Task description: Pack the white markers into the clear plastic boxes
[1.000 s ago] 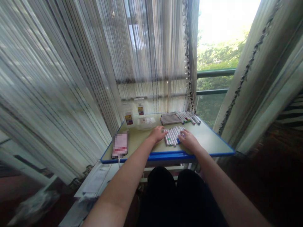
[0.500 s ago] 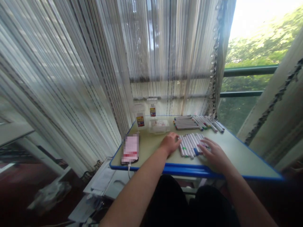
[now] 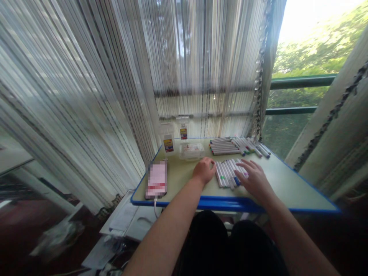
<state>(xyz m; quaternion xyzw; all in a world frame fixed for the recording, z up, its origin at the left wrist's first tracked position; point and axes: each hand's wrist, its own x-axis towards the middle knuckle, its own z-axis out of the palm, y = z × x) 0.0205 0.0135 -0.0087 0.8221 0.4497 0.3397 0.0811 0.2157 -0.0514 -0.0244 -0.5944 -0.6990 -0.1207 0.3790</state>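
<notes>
1. Head view: pale, striped string curtains (image 3: 86, 76) across the far and left sides, with a greyish fabric panel (image 3: 333, 126) at the right.
2. Between curtains and panel, a bright window opening (image 3: 304, 57), with green foliage beyond a dark green railing (image 3: 301, 81).
3. Below, a cream-topped, blue-edged table (image 3: 287, 188), with two dark-clad knees (image 3: 207, 230) just before its near edge.
4. Low at left, a white shelf unit (image 3: 139, 227) bearing white papers (image 3: 123, 219); farther left, a crumpled, translucent plastic bag (image 3: 57, 237), blurred.
5. Toward the table's far right, a larger group of white-barrelled markers with coloured ends (image 3: 225, 148): crosswise and side by side at left, slanted and looser at right.
6. Nearer on the tabletop, right of middle, a short row of white-barrelled markers (image 3: 225, 174), lying side by side, with green and blue bands showing.
7. Over the row's right end, a bare right hand (image 3: 254, 178), fingers and thumb spread apart; cannot tell whether touching the barrels or just above.
8. At the row's left end, a bare left hand (image 3: 204, 170), fingers bent, thumb near; cannot tell whether pressed against the outermost marker or clamped on it.
9. Flat at the table's left, a dark-edged phone with a pink, pixelated screen (image 3: 156, 179).
10. Behind, near the far left corner, two upright clear plastic boxes with yellow, red and blue labels (image 3: 168, 145), and a low clear plastic box (image 3: 192, 151) lying beside.
11. From the phone's near end, a thin white cable (image 3: 155, 209), hanging over the table edge.
</notes>
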